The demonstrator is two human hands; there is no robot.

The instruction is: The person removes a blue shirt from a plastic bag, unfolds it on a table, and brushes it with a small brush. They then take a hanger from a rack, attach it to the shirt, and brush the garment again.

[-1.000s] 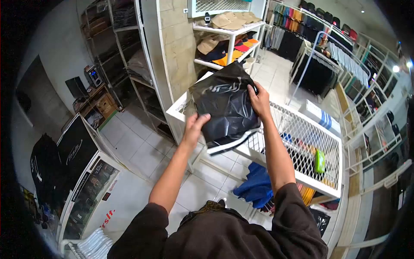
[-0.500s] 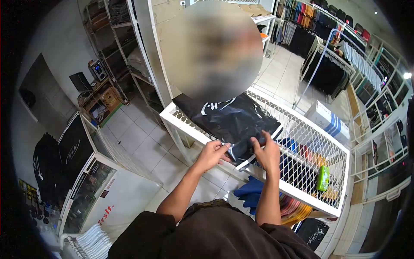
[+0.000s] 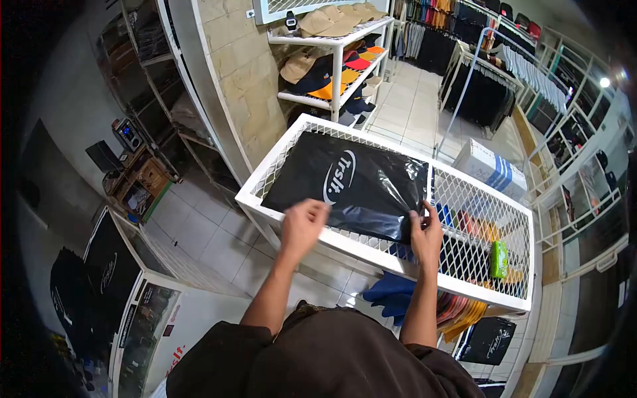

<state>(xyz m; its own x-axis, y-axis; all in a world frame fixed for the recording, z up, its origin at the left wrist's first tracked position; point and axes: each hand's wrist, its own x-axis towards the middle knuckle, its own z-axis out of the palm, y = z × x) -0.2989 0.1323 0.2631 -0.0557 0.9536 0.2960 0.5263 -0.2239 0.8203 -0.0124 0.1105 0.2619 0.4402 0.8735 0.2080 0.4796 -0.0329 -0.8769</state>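
A glossy black plastic clothing bag (image 3: 371, 192) with a white "Trslt." logo lies flat on a white metal mesh table (image 3: 488, 199). My right hand (image 3: 426, 235) pinches the bag's right edge between thumb and fingers, and creases run from that grip. Over the near left part of the bag is my left hand (image 3: 305, 222), its fingers curled and smeared by motion. Whether it touches the plastic cannot be made out.
A green packet (image 3: 499, 259) sits on the mesh at the right. Behind the table stands a shelf of caps (image 3: 332, 40). A white box (image 3: 491, 166) is beyond the far edge, and folded coloured clothes (image 3: 464, 317) show below.
The bag, earlier bunched and tilted near me, now lies flat with its logo in view. My left hand has moved left from the near corner; my right hand has shifted slightly right.
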